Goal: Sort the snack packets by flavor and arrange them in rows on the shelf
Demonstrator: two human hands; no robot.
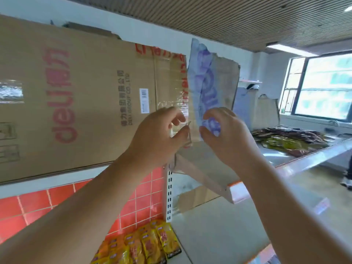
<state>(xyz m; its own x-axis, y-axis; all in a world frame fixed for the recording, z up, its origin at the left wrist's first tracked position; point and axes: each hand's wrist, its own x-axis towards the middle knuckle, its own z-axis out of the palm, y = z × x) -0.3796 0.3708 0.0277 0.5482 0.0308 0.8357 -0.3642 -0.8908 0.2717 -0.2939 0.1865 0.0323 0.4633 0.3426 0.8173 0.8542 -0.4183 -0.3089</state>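
Nearest, at the bottom of the view, yellow snack packets (144, 244) lie overlapped in rows on the lower shelf (219, 225), so one flavour looks sorted already. Above them both hands are raised in front of the upper shelf (239, 189). The right hand (228, 134) pinches the lower end of a blue packet (203, 82) between thumb and fingertips, and the packet stands tall and tilted in the air, not yet on any shelf. The left hand (158, 134) has its fingers curled and seems to pinch a clear plastic piece (181, 130) just beside the packet. What that piece is cannot be told.

The main risk is the grip: held only by one end, the long packet could flop or slip out and fall onto the yellow rows, mixing the flavours. Behind it a cardboard box (76, 92) crowds the upper shelf, so the packet's top may snag there. Further along, brown and green packets (289, 138) lie heaped — setting the blue one among them would undo the sorting.
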